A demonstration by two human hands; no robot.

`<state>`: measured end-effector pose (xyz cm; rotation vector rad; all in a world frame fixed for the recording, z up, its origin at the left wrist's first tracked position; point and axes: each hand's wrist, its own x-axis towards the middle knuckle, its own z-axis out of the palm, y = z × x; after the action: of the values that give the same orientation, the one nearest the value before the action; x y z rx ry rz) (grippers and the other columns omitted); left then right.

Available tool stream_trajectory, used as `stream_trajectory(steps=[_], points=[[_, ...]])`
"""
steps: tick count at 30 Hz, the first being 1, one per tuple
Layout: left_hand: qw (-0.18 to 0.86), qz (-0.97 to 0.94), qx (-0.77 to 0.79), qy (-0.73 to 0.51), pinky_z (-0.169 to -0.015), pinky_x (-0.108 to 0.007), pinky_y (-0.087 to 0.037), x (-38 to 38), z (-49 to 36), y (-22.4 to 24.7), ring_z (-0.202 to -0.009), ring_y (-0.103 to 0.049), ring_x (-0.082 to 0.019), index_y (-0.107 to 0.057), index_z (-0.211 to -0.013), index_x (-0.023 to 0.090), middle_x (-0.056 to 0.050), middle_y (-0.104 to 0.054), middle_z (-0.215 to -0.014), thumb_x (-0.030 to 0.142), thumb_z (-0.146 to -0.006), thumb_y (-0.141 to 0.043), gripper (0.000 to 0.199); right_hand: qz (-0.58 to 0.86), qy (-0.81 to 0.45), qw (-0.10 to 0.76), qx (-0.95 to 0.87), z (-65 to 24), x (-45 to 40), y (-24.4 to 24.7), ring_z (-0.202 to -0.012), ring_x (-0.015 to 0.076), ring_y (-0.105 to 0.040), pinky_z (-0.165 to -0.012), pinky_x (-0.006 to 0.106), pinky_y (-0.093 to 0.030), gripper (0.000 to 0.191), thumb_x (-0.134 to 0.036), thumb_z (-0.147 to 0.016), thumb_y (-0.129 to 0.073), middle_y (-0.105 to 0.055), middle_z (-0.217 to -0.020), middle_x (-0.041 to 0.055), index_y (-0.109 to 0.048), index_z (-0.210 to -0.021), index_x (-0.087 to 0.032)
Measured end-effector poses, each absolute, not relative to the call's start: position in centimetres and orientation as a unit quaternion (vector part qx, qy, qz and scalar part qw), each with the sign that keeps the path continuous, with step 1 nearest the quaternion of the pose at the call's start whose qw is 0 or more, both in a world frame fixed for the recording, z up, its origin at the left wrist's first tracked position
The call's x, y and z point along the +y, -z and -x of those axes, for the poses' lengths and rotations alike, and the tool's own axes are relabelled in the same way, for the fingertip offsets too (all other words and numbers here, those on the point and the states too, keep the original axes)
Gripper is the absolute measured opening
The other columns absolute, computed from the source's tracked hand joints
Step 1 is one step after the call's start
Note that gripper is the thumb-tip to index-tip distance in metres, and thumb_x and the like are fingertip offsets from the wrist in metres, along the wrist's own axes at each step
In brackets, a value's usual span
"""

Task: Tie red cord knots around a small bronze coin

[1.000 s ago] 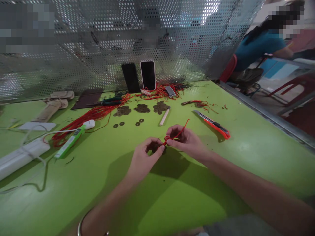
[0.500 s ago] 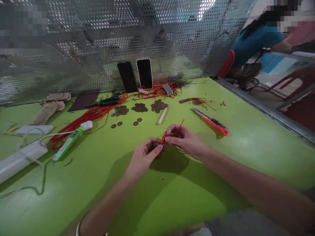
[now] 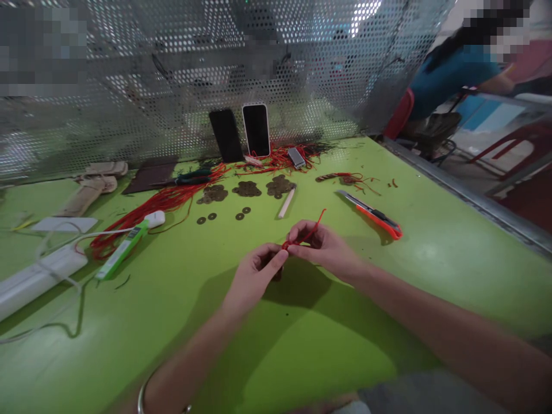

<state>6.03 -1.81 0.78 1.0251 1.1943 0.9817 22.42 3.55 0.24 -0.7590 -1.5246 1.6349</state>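
Above the middle of the green table, my left hand point(image 3: 257, 270) pinches a red cord point(image 3: 316, 225) between thumb and fingers. My right hand point(image 3: 324, 248) pinches the same cord just to the right, fingertips nearly touching the left ones. One end of the cord sticks up past the right fingers, and a small red loop or knot shows between the hands. Something dark hangs below the left fingers, mostly hidden. Beyond the hands lie loose round coins with holes point(image 3: 240, 217) and a pale wooden stick point(image 3: 286, 202) with a dark tip.
An orange box cutter point(image 3: 374, 216), blade out, lies to the right. Piles of coins point(image 3: 248, 188), a bundle of red cords point(image 3: 149, 213) and two phones point(image 3: 257, 130) stand or lie farther back. A white power strip point(image 3: 41, 279) is at left. A person point(image 3: 457, 77) sits beyond the table's right edge.
The cord between my fingertips has drawn in smaller, and my right fingers have shifted slightly around it. The whole view has moved a little.
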Motion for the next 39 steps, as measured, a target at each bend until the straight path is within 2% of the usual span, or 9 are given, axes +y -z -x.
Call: stream_trajectory(steps=[6, 14, 19, 23, 28, 31, 34, 36, 39], points=[[0.578, -0.429, 0.516, -0.464, -0.047, -0.016, -0.030, -1.8, -5.8, -0.8, -0.051, -0.042, -0.005, -0.066, -0.078, 0.018, 0.004, -0.053, -0.060, 0.039, -0.073, -0.066, 0.021, 0.315, -0.602, 0.350, -0.645, -22.3, 3.6, -0.2, -0.081, 0.0122, -0.060, -0.074, 0.027, -0.047, 0.023, -0.031, -0.080, -0.058, -0.064, -0.094, 0.0050, -0.060, -0.099, -0.018], [0.581, -0.410, 0.488, -0.506, -0.048, -0.016, -0.032, -1.7, -5.7, 0.1, -0.053, -0.043, -0.005, -0.067, -0.076, 0.018, 0.003, -0.053, -0.058, 0.039, -0.074, -0.065, 0.021, 0.356, -0.489, 0.231, -0.763, -21.9, 3.1, -0.2, -0.063, 0.0108, -0.055, -0.059, 0.024, -0.042, 0.022, -0.032, -0.086, -0.048, -0.065, -0.075, 0.0012, -0.064, -0.085, -0.017], [0.454, -0.488, 0.572, -0.478, -0.054, -0.020, -0.041, -1.6, -5.6, -0.5, -0.060, -0.051, -0.009, -0.068, -0.087, 0.018, -0.001, -0.061, -0.068, 0.039, -0.074, -0.065, 0.024, 0.330, -0.534, 0.201, -0.752, -22.2, 2.4, -0.8, -0.048, 0.0076, -0.049, -0.045, 0.020, -0.038, 0.024, -0.035, -0.087, -0.047, -0.055, -0.059, -0.0020, -0.057, -0.078, -0.016], [0.356, -0.570, 0.599, -0.436, -0.050, -0.020, -0.039, -1.8, -5.3, -1.0, -0.058, -0.051, -0.011, -0.067, -0.088, 0.017, -0.003, -0.064, -0.073, 0.040, -0.079, -0.059, 0.026, 0.280, -0.580, 0.286, -0.709, -22.8, 2.1, -1.7, -0.051, 0.0068, -0.049, -0.046, 0.018, -0.040, 0.022, -0.034, -0.087, -0.050, -0.053, -0.061, -0.0013, -0.060, -0.078, -0.016], [0.357, -0.561, 0.618, -0.420, -0.040, -0.018, -0.027, -1.6, -5.0, -0.9, -0.046, -0.041, -0.008, -0.066, -0.089, 0.017, 0.000, -0.057, -0.059, 0.045, -0.080, -0.056, 0.031, 0.204, -0.527, 0.492, -0.662, -23.2, 2.0, -2.3, -0.082, 0.0096, -0.054, -0.062, 0.020, -0.047, 0.015, -0.024, -0.085, -0.054, -0.055, -0.103, 0.0050, -0.068, -0.080, -0.021], [0.371, -0.539, 0.624, -0.426, -0.040, -0.018, -0.027, -1.4, -5.1, -1.0, -0.046, -0.040, -0.007, -0.067, -0.085, 0.016, 0.001, -0.056, -0.057, 0.046, -0.077, -0.059, 0.032, 0.148, -0.537, 0.506, -0.659, -23.3, 1.7, -2.2, -0.081, 0.0110, -0.055, -0.062, 0.022, -0.048, 0.018, -0.024, -0.087, -0.052, -0.059, -0.098, 0.0045, -0.070, -0.090, -0.025], [0.399, -0.509, 0.623, -0.441, -0.042, -0.018, -0.031, -1.3, -5.2, -1.0, -0.048, -0.042, -0.008, -0.068, -0.083, 0.016, 0.001, -0.058, -0.059, 0.045, -0.074, -0.062, 0.031, 0.120, -0.573, 0.498, -0.640, -23.3, 1.6, -2.0, -0.080, 0.0140, -0.056, -0.060, 0.025, -0.047, 0.038, -0.042, -0.092, -0.036, -0.059, -0.099, 0.0070, -0.068, -0.101, -0.024], [0.417, -0.481, 0.619, -0.460, -0.044, -0.019, -0.034, -1.2, -5.2, -0.8, -0.050, -0.044, -0.008, -0.069, -0.083, 0.016, 0.001, -0.058, -0.059, 0.044, -0.072, -0.064, 0.030, 0.128, -0.597, 0.472, -0.636, -23.3, 1.5, -2.0, -0.082, 0.0155, -0.056, -0.060, 0.027, -0.047, 0.052, -0.049, -0.093, -0.024, -0.058, -0.101, 0.0084, -0.067, -0.105, -0.022], [0.436, -0.433, 0.607, -0.505, -0.048, -0.019, -0.039, -0.9, -4.9, -0.2, -0.053, -0.047, -0.009, -0.069, -0.087, 0.017, 0.000, -0.060, -0.062, 0.044, -0.069, -0.067, 0.032, 0.149, -0.603, 0.399, -0.675, -23.2, 1.4, -2.2, -0.083, 0.0157, -0.056, -0.062, 0.027, -0.047, 0.051, -0.046, -0.094, -0.024, -0.060, -0.100, 0.0087, -0.067, -0.105, -0.022]])
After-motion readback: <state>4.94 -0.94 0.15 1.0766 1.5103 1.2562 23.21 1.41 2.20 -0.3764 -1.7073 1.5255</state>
